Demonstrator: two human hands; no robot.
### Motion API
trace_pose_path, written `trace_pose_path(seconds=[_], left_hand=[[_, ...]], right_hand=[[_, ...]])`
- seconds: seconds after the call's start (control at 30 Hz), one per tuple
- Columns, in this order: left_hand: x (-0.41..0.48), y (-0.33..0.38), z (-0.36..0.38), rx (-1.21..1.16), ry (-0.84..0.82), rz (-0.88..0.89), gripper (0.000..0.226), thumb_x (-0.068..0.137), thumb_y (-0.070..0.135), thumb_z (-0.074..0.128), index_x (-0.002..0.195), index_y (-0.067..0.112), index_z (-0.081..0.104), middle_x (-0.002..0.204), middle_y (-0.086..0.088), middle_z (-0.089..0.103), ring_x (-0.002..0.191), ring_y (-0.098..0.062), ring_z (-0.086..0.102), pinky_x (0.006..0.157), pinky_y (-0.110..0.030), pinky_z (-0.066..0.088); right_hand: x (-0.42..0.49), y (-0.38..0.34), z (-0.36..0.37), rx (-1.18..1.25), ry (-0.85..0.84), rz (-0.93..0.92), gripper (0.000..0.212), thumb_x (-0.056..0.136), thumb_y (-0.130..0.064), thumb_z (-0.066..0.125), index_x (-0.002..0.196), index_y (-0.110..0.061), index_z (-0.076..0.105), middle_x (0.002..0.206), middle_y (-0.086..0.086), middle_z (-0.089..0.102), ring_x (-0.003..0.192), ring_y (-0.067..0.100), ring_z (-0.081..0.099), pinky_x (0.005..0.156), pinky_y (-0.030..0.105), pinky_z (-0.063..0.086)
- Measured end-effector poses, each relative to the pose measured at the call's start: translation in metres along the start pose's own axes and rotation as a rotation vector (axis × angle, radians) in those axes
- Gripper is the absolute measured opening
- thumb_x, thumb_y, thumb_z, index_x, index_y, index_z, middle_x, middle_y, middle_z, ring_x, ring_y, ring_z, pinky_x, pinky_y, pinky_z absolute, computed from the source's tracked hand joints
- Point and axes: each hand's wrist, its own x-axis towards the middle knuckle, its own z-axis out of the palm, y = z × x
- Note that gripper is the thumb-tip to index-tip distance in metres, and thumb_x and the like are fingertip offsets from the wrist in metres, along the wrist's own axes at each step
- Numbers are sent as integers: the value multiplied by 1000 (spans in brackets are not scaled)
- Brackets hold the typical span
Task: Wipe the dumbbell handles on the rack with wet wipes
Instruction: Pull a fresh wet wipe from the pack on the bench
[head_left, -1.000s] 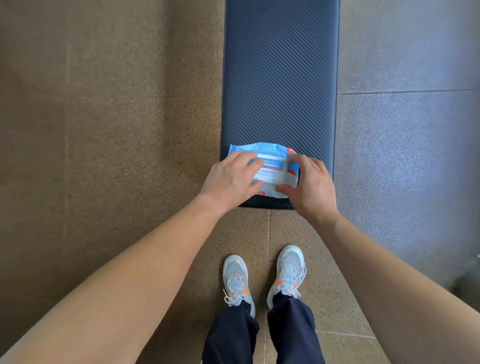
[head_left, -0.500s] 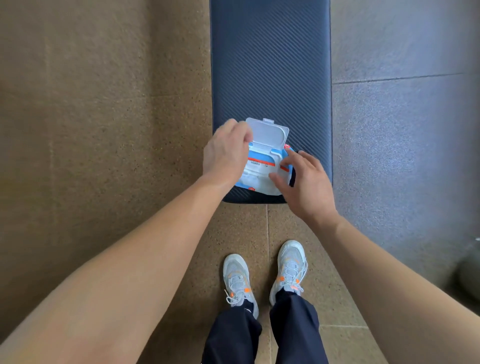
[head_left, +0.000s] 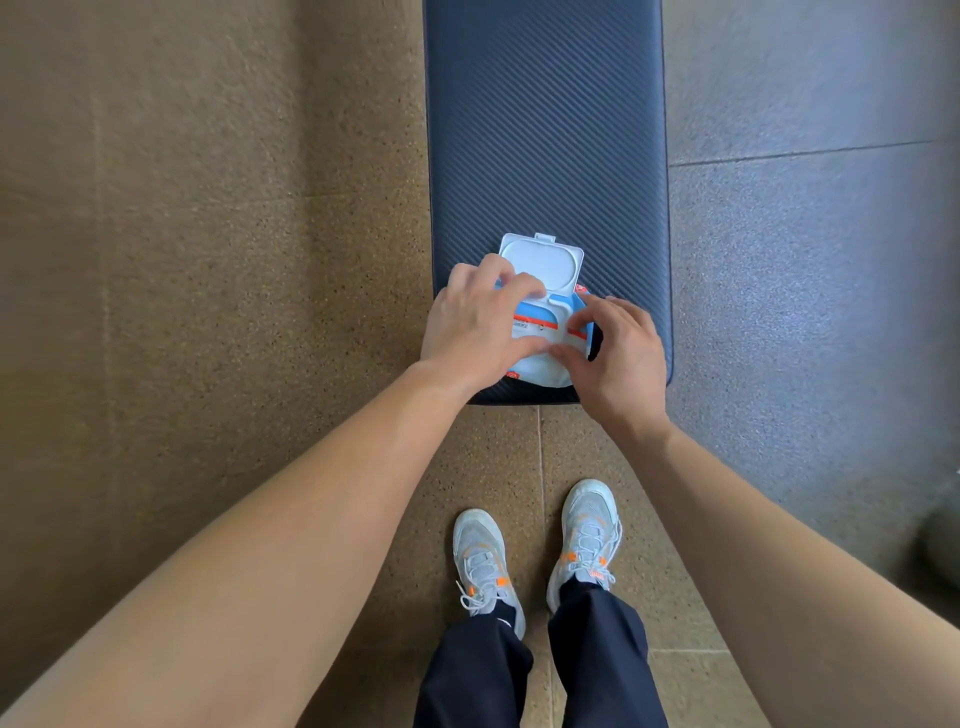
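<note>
Standing on a speckled floor (head_left: 208, 260), brown toward 9 o'clock, grey toward 3 o'clock. Facing a dark ribbed bench pad (head_left: 545, 130) running from centre up to 12 o'clock. Steadying a blue-and-white wet wipes pack (head_left: 540, 370) lying at the pad's 6 o'clock end. Gripping its 9 o'clock side with the left hand (head_left: 478, 327), fingers curled over the top. Pinching its 3 o'clock edge with the right hand (head_left: 618, 358), thumb and fingers closed on the wrapper. Leaving the white flip lid (head_left: 543, 260) open, tipped back toward 12 o'clock. Covering the opening with fingers, so unable to tell whether a wipe is showing. Planting grey shoes (head_left: 485, 561) at 6 o'clock.
</note>
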Motion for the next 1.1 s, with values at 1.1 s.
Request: trace_pose_path(seconds=[1.1], left_hand=[[-12,7,-4,-188,68,-162,7,89,23,68,89,16,66,126,5,55,117,-15,52,88,-35,48]], right_hand=[[-6,-16,10,-161,-102,19,47,76,-18,51,118,-29,70,144,14,51,130,38,46,114,44,30]])
